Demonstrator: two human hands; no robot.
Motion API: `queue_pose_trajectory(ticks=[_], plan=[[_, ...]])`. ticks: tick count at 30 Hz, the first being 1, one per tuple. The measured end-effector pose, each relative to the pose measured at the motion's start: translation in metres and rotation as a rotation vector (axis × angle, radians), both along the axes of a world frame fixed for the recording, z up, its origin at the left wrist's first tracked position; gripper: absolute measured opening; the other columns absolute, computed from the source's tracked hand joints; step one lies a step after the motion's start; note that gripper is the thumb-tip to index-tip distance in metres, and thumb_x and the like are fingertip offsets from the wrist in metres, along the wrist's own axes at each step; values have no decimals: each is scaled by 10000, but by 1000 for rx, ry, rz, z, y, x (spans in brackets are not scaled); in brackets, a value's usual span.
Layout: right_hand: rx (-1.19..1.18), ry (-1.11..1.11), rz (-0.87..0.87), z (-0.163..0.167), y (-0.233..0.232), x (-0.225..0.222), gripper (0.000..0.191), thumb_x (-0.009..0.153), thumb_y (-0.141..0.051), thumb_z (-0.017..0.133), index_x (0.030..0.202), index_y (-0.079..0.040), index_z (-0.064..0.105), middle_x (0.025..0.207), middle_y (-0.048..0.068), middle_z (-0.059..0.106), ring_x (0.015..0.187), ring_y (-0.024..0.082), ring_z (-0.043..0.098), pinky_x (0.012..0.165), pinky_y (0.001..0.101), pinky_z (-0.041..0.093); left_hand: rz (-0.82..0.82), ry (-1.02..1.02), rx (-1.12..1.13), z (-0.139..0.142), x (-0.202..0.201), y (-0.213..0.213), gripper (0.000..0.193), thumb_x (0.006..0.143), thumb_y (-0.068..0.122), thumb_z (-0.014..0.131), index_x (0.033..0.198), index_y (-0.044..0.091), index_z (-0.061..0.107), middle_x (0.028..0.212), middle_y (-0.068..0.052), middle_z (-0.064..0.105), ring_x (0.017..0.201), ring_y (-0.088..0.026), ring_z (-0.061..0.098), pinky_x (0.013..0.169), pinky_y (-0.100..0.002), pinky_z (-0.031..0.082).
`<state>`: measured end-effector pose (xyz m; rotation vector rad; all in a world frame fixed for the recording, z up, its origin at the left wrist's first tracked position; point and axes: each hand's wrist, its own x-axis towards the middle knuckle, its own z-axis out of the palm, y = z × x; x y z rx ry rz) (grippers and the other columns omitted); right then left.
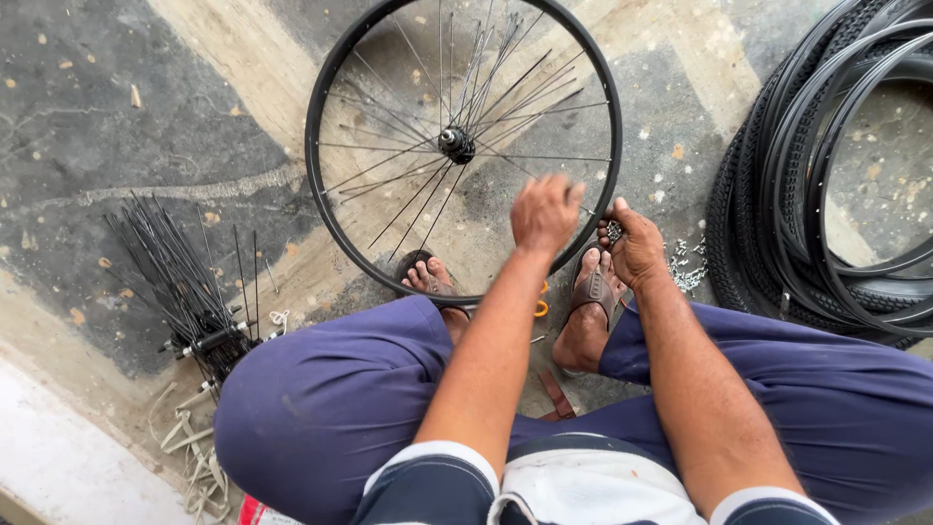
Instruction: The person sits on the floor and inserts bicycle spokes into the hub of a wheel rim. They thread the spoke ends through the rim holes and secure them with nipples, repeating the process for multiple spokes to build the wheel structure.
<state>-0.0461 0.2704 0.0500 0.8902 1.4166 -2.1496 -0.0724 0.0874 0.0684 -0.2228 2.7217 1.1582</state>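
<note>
Concrete floor (117, 117), stained. Wheel rim (321, 87) flat on floor ahead of seated person's feet. Left hand (544, 214) over rim's near edge, blurred; grip cannot be told. Right hand (634, 245) cupped, holding small metal nipples (613, 231). Spoke bundle (185, 282) left. Tyres (777, 194) stacked right.

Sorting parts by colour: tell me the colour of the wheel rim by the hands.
Black, as seen in the head view: the rim is plain black.

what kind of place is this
Probably a bicycle repair or wheel-building workshop, worked on the floor: a half-laced wheel lies on bare concrete, loose spokes sit to one side, stacked tyres and rims to the other.
</note>
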Motion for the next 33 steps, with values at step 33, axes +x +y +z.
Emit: queue_pose_trajectory(ticks=[33], plan=[[151, 40, 44, -14, 7, -5, 257, 974, -122, 731, 1184, 11, 664, 974, 49, 666, 789, 153, 617, 690, 276, 500, -520, -233, -66, -7, -28, 7, 354, 930, 387, 528, 1194, 262, 728, 1252, -85, 672, 1261, -282, 495, 1074, -515, 266]])
